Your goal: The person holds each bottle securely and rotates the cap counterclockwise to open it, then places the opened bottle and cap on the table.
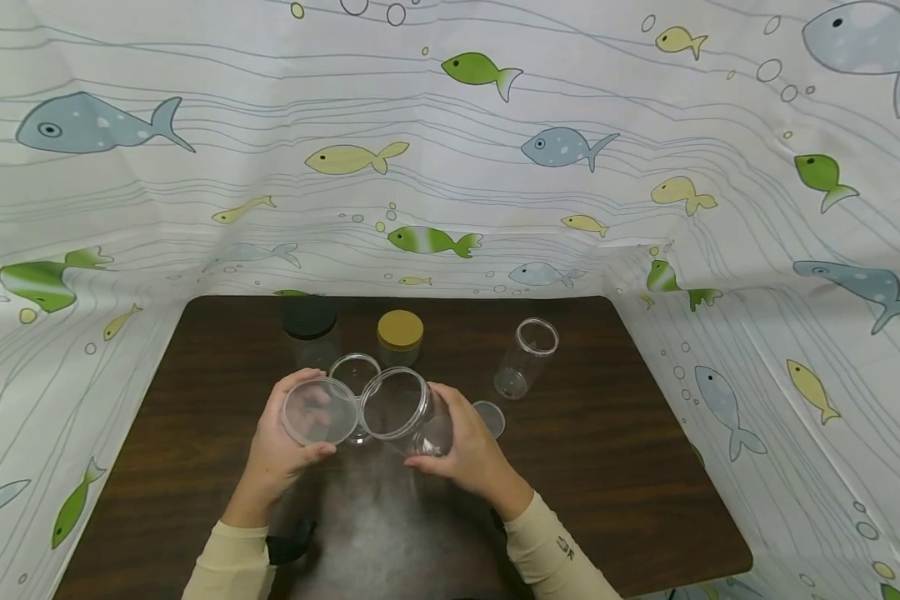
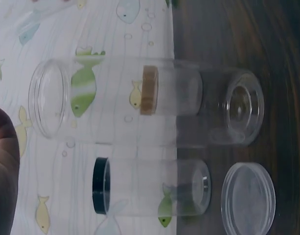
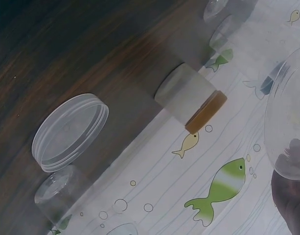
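Note:
My left hand (image 1: 285, 433) holds a round translucent lid (image 1: 320, 412) by its edge, its face turned up. Beside it, my right hand (image 1: 457, 437) grips a wide clear jar (image 1: 431, 429) from the right side. The jar is tilted, and its uncovered mouth points up toward the lid, the two rims side by side. Close behind the held pieces stands a tall uncovered clear jar (image 1: 355, 375), partly covered by them in the head view but seen whole in the left wrist view (image 2: 105, 129).
At the back stand a black-lidded jar (image 1: 310, 321) and a yellow-lidded jar (image 1: 401, 331). Another uncovered clear jar (image 1: 525, 362) stands on the right, with a loose lid (image 1: 489, 418) near it. A second loose lid (image 2: 249, 200) lies on the dark wooden table (image 1: 607, 492). Fish-patterned cloth (image 1: 450, 200) surrounds it.

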Demonstrator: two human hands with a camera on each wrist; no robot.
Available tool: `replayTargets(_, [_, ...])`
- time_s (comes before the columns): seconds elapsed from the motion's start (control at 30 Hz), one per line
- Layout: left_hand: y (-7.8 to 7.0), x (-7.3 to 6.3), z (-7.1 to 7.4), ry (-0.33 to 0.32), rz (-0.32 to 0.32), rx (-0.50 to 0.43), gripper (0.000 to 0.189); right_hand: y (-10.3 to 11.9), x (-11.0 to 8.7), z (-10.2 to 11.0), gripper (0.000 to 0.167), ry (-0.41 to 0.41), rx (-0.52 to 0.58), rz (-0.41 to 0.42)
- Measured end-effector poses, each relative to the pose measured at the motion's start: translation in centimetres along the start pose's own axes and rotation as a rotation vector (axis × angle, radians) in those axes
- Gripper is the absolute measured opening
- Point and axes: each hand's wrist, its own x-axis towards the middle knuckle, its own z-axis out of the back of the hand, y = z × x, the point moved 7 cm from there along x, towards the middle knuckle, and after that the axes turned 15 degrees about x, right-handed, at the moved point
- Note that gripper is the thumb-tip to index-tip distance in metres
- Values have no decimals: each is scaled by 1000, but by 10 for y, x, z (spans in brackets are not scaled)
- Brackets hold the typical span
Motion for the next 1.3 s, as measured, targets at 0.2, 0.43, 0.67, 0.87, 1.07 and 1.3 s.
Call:
replayTargets(0.2, [-3,0,8,-7,-10,24,103,-5,1,5,106,-8,34,-82])
replayTargets(0.43, [-3,-3,15,-43,11,-5,105,-30,1,17,100,-63,45,-213])
replayTargets(0.67, [-1,-6,28,-83,-60,-60,79,-56,2,29,98,-122,68,-300])
replayTargets(0.87, [2,-10,41,-127,-83,-3,69,-73,3,36,97,-180,60,-329])
replayTargets(1.07, [10,-15,57,-163,-34,121,73,-89,-1,44,100,-287,26,-408])
replayTargets(1.3, [26,-26,80,-225,156,469,68,-112,-1,44,91,-326,125,-459])
